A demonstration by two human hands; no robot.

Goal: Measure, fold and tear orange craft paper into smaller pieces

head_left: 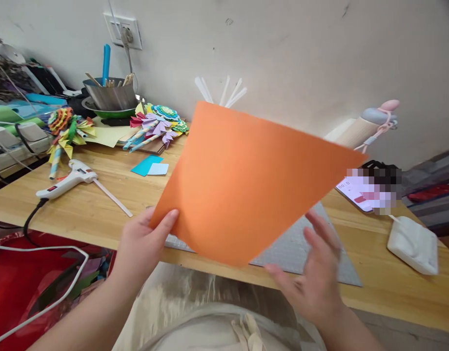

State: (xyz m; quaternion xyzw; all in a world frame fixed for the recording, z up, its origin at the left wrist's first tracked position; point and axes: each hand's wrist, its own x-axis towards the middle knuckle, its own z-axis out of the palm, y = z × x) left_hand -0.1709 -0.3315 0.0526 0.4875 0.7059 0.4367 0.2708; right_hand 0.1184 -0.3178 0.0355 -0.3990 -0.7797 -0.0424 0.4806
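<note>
An orange sheet of paper [254, 180] is held up in front of me, bent and tilted. My left hand [147, 239] pinches its lower left corner, thumb on the near side and fingers behind. To the right, my right hand [316, 273] has its fingers and thumb spread, just beside the paper's lower right edge and slightly blurred. Nothing shows in that hand. Beneath the sheet lies a grey cutting mat [294, 248], partly hidden by the paper.
A glue gun [69, 180] lies on the wooden table [111, 185] at left. Behind it are paper flowers [160, 124] and a metal pot [111, 95] with sticks. Blue paper pieces [147, 165] lie near the middle. A phone [359, 190] and white charger [413, 246] sit at right.
</note>
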